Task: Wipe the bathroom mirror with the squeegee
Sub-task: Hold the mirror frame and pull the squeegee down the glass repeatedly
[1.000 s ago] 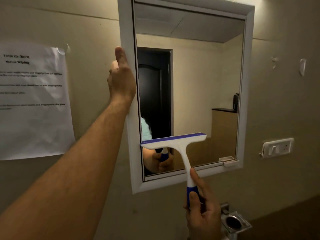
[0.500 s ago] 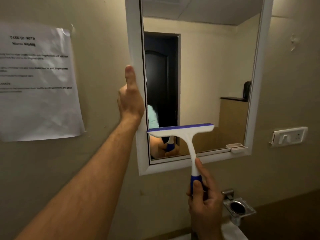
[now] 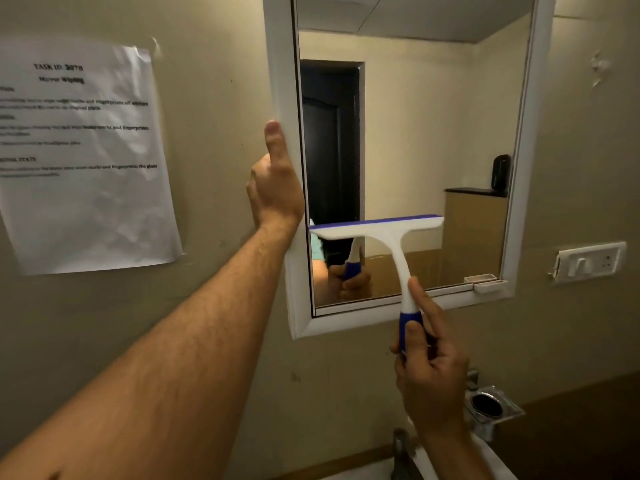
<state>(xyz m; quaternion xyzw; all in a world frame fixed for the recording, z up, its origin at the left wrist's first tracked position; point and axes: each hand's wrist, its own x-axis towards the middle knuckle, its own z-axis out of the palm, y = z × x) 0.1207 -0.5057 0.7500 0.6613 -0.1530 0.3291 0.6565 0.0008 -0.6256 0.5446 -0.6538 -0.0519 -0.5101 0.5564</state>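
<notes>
A white-framed bathroom mirror (image 3: 433,126) hangs on the beige wall ahead. The squeegee (image 3: 381,230) is white with a blue rubber blade and a blue grip. Its blade lies level against the lower part of the glass, starting at the left inner edge. My right hand (image 3: 427,368) is closed around the blue grip below the mirror's bottom frame. My left hand (image 3: 273,183) grips the left side of the mirror frame, thumb pointing up along the white edge. The glass reflects a dark door and my hand with the squeegee.
A printed paper sheet (image 3: 79,154) is taped to the wall at the left. A white switch plate (image 3: 590,261) sits right of the mirror. Below are a metal holder (image 3: 490,410), a tap (image 3: 401,452) and the white rim of a basin.
The view has shifted, so the mirror sits higher and further right in frame. The squeegee blade has risen slightly on the glass. My left hand stays on the frame.
</notes>
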